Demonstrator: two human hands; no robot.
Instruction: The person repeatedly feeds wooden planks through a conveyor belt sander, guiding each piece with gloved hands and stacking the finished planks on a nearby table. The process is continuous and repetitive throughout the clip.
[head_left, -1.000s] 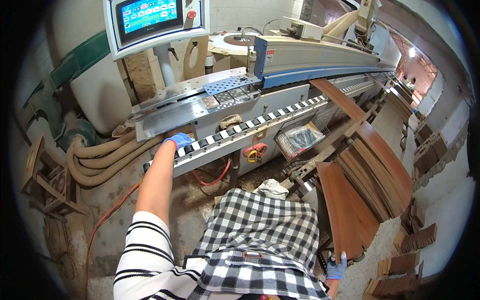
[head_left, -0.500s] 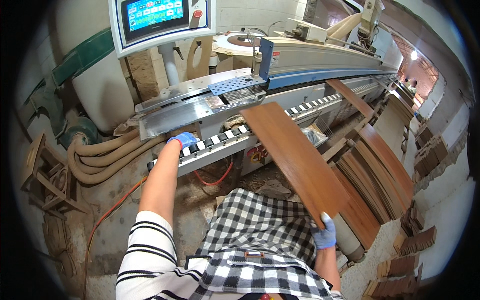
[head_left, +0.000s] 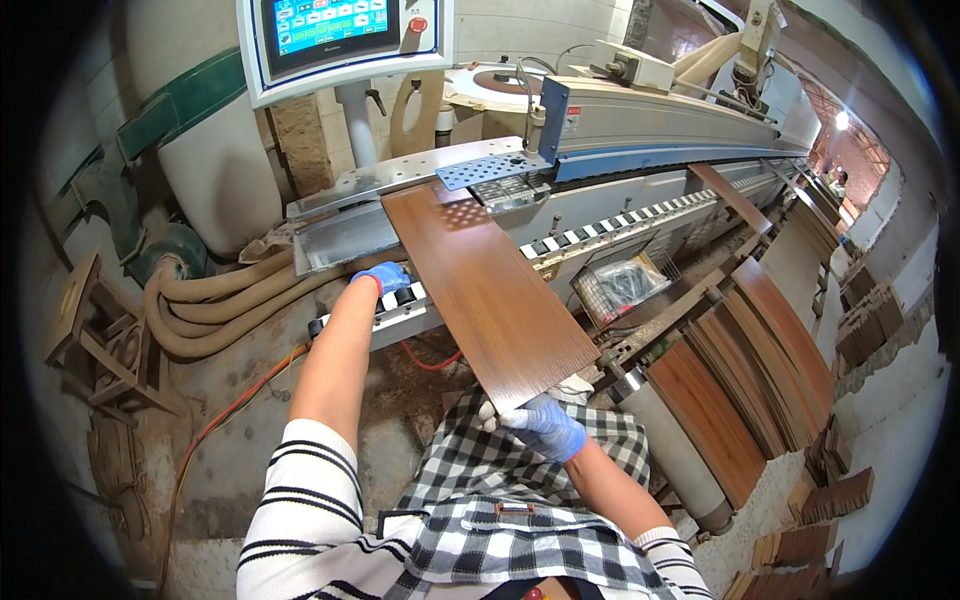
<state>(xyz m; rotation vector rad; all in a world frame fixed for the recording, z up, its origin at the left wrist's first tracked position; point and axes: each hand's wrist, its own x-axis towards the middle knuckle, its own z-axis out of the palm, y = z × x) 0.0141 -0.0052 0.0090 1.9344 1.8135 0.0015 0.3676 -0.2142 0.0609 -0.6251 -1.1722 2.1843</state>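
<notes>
A long brown wood-grain board (head_left: 478, 300) lies slantwise over the black-and-white roller rail (head_left: 578, 237), its far end on the machine's metal table (head_left: 330, 243). My left hand (head_left: 378, 280), in a blue glove, is curled over the rail's left part, just left of the board. My right hand (head_left: 537, 425), in a grey-and-blue glove, grips the board's near end above my checked apron. The perforated blue plate (head_left: 480, 168) sits just beyond the board's far end.
A control screen (head_left: 330, 30) stands at top left. Thick hoses (head_left: 205, 315) and a wooden stool (head_left: 95, 340) are at left. Stacked boards (head_left: 760, 370) fill the right, beside a wire basket (head_left: 620, 285). A person (head_left: 838, 183) is far off at back right.
My right hand has lifted a board from the right-hand pile and swung it leftward across the roller rail onto the metal table. My left hand has stayed on the rail.
</notes>
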